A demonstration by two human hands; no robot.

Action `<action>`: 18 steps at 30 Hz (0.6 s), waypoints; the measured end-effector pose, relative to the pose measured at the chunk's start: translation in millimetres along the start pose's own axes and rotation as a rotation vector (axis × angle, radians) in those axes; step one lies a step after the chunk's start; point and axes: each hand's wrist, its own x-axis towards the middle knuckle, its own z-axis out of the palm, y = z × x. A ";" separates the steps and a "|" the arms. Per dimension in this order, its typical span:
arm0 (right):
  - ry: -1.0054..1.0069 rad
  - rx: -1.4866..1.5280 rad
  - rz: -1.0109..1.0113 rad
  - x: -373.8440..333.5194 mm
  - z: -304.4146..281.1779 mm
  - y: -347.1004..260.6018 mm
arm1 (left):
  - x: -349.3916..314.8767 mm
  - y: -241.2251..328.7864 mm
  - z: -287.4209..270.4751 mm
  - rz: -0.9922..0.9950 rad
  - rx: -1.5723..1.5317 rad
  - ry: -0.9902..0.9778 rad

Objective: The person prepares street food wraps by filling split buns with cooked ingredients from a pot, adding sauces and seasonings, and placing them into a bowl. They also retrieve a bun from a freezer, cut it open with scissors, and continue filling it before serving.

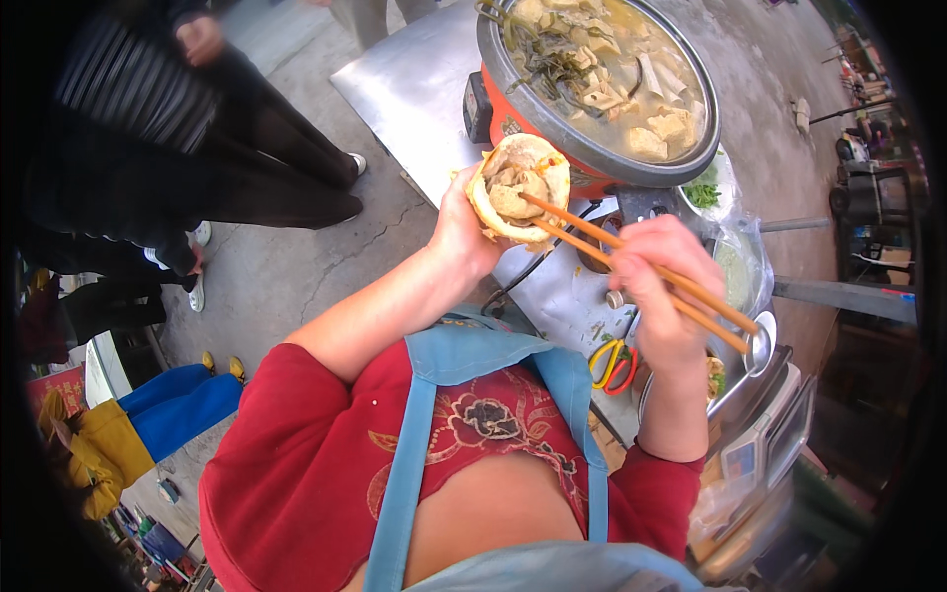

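Observation:
My left hand (459,232) is wrapped round a split round bread (543,148), its opening facing up. Inside sits a tan, lumpy filling (513,192), perhaps tofu pieces. Held between the fingers of my right hand (666,271), long wooden chopsticks (710,296) reach left, their tips at the filling in the opening. Just beyond the bread stands a big orange-red pot (508,113) with a grey rim. Tofu chunks (674,128) and dark green strips (552,59) lie in its broth.
The pot is on a metal table (414,84). Scissors with yellow and red handles (614,365) lie near my right forearm. Chopped greens (702,192) sit right of the pot; a white cup (762,343) stands farther right. People in dark clothes (247,158) stand at left.

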 end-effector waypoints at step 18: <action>0.257 -0.235 0.289 217.8 -131.9 138.3 | -12.2 -13.1 -8.3 0.024 -0.054 0.046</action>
